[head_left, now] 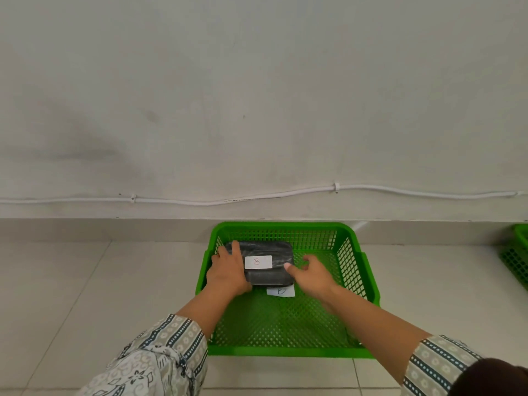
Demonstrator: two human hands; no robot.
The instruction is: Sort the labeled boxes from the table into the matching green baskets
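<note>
Item: dark wrapped box [267, 261], one piece, with a white label [258, 262] on its top face bearing a red letter B. Location: inside the green basket [358, 284], in the far left part of its mesh floor, lying flat with the label up.

Item: green basket, perforated walls and floor, standing on the pale tiled floor [85, 281] close to the wall [257, 95]. A white paper tag [281, 291] marked B lies on the basket floor just at the near edge of the box (partly tucked under it, as far as I can tell).

Item: my left hand [228, 271], palm down on the left end of the box, fingers spread along its top and side; the grip rests on the box without closing around it.

Item: my right hand [310, 274], over the basket just right of the box, fingers apart and loosely curled, thumb tip touching the box's right edge; nothing is clamped in this grip.

Item: both sleeves [160, 358], patterned fabric, pushed up the forearms.

Item: second green basket [515, 255], same mesh type, at the far right edge of view, well apart from the first (only a corner shows; contents cannot be told).

Item: white cable [257, 195], clipped along the wall above the skirting, running the full width of the view.
</note>
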